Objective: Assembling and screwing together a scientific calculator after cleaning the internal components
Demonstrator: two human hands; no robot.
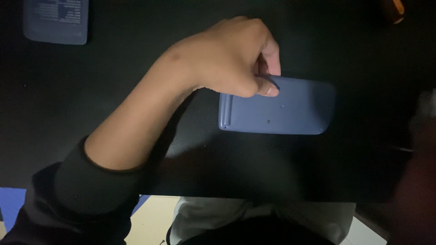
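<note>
Gripping: the left hand (231, 56) is pinching the top edge of a blue flat case (279, 106).
Case: it is lying face-down near the black table's (91, 100) middle.
Right hand (420, 149): blurred at the right edge; grip impossible to tell.
Far-left corner: a second blue slab (56, 20) is lying there.

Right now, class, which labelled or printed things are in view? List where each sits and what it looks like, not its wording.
Printed blue panel: far left on the black table, flat rounded rectangle, small pale print.
Blue case: centre, plain back up, left hand pinching its top edge; no label seen.
</note>
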